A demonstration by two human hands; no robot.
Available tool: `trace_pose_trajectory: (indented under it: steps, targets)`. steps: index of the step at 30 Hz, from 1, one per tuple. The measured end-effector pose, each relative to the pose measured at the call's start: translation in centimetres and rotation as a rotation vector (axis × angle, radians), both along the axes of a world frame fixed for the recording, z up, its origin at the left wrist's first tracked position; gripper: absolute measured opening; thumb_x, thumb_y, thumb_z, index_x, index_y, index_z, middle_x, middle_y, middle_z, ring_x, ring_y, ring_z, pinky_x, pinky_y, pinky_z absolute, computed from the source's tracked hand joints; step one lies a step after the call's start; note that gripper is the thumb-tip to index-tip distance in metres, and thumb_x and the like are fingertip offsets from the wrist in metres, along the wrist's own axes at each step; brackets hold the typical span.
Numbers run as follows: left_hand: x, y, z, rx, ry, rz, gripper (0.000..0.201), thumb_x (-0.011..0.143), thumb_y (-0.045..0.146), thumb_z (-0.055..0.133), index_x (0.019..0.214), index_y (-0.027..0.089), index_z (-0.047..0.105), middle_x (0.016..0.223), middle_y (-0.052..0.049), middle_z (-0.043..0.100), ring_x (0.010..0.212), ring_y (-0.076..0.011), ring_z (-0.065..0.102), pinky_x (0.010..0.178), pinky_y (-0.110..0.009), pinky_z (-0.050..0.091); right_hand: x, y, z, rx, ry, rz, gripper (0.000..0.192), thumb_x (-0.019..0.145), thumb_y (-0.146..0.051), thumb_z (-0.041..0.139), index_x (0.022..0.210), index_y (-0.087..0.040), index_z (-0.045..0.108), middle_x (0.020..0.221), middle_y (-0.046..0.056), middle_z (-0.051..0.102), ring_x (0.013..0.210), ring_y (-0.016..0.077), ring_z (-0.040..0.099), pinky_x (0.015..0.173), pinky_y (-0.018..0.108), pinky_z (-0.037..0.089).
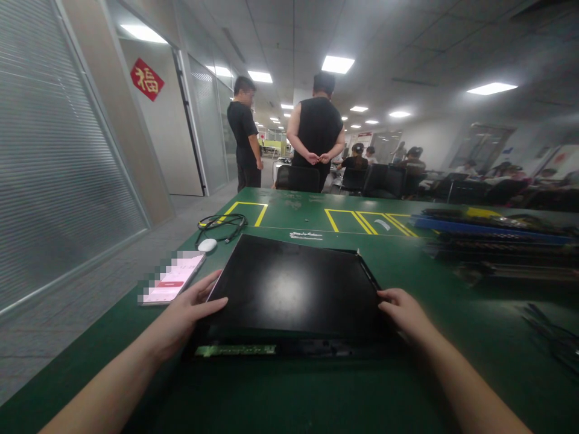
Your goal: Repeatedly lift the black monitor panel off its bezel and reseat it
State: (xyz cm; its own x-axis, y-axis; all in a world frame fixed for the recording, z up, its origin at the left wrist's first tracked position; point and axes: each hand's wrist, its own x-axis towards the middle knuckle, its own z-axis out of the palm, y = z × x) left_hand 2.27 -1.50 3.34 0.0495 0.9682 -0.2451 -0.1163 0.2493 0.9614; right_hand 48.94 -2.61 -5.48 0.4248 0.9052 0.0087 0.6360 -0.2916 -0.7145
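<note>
A glossy black screen panel [294, 286] lies slightly askew over a dark frame [335, 348]. Along the frame's near side a strip of green circuit board [237, 349] shows. My left hand [192, 307] grips the panel's left edge, thumb on top and fingers at the side. At the right edge, my right hand [400, 307] pinches the panel near its corner between thumb and fingers. Whether the panel touches the frame underneath is hidden.
On the green table [452, 386], a phone [174, 280], a white mouse [207, 245] and a coiled black cable [224, 224] lie left. Blurred dark parts [493, 247] and cables [552, 331] lie right. Two people stand beyond the table; several sit farther back.
</note>
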Motion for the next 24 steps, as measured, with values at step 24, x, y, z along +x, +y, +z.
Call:
trace_pose_trajectory:
  steps: [24]
  targets:
    - [-0.1,-0.6,-0.2,0.278,-0.132,-0.076,0.092,0.067,0.028,0.086,0.149,0.033,0.045,0.152,-0.005,0.052,0.135,-0.0346,0.049,0.102,-0.035,0.051,-1.7,-0.8,3.0,0.101,0.388,-0.101,0.054,0.08,-0.053,0.058,0.123,-0.021,0.069,0.108,0.012,0.074,0.1,0.0315,0.068,0.079,0.04,0.054]
